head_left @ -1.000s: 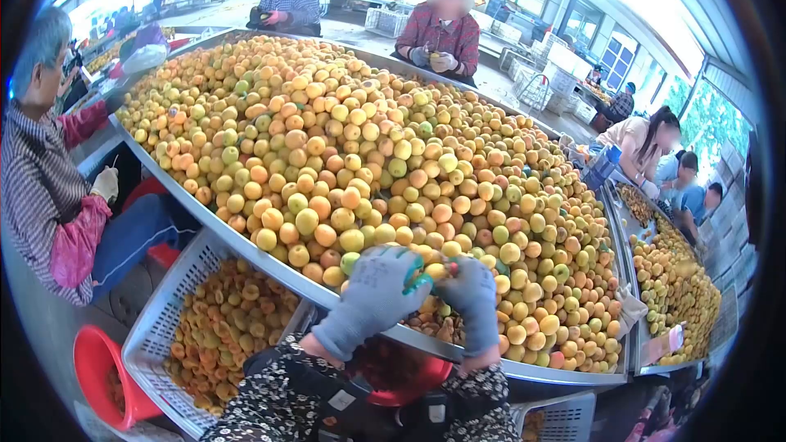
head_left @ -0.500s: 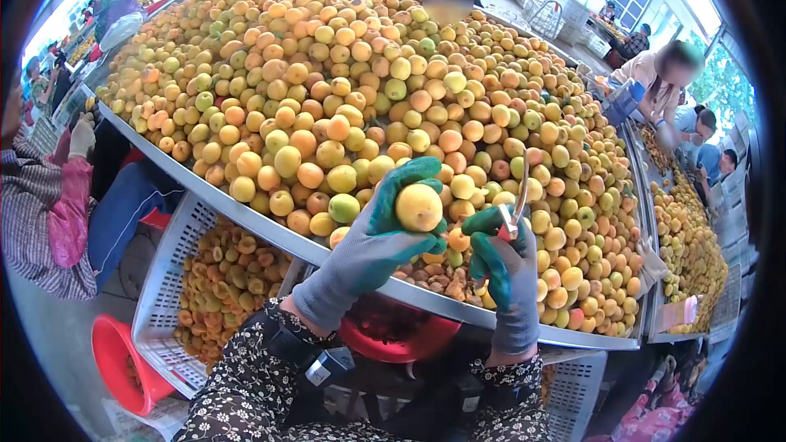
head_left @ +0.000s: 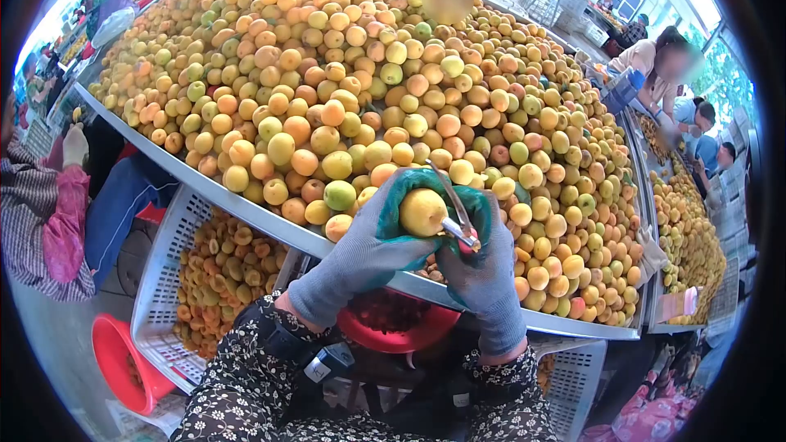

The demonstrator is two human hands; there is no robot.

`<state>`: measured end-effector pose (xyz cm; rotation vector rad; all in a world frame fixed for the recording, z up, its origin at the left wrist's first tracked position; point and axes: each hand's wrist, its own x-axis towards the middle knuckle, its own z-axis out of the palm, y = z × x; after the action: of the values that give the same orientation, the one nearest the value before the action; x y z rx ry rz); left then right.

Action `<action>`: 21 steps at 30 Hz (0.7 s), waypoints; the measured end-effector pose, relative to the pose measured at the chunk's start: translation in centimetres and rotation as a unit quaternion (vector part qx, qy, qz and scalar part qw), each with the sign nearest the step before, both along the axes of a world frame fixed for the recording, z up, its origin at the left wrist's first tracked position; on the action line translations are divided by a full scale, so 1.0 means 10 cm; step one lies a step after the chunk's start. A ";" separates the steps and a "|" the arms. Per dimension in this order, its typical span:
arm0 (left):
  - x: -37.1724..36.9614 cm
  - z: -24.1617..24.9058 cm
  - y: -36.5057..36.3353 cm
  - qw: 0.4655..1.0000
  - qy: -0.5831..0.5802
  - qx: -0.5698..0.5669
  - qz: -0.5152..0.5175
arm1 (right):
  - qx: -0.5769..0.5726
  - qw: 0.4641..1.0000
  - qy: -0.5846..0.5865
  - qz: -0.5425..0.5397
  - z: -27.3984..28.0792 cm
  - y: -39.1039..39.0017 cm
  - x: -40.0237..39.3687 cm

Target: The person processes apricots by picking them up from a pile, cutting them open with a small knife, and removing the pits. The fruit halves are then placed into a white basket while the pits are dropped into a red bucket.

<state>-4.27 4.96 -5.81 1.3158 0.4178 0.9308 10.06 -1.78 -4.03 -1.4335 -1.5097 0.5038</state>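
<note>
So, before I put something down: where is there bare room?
Bare floor shows left of the red tub, below the co-worker's pink sleeve. The big table is crowded, with fruit heaped nearly to its rim; the white crate looks full.

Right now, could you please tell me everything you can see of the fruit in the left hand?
The fruit is round and yellow-orange, with smooth-looking skin. The gloved left hand cups it by the near edge of the tray. A metal tool in the right hand meets its lower right side; whether the skin is cut there cannot be told.
</note>
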 end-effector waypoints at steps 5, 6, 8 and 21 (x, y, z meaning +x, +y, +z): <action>-0.01 0.02 -0.01 0.999 0.017 -0.033 -0.010 | -0.007 1.000 -0.011 0.012 -0.02 0.01 -0.01; -0.01 0.01 -0.02 0.999 0.037 -0.034 -0.011 | -0.016 1.000 -0.004 0.017 -0.02 0.02 -0.01; 0.05 -0.11 -0.02 0.998 0.048 -0.023 0.020 | 0.000 1.000 -0.026 0.015 -0.09 0.02 -0.02; 0.06 0.00 -0.18 0.867 0.301 0.266 0.296 | -0.073 0.978 -0.176 -0.086 -0.19 0.13 -0.15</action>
<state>-3.70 3.19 -5.80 2.0557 1.1614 1.1733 8.58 -0.52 -5.96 -1.8250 -1.6277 0.2668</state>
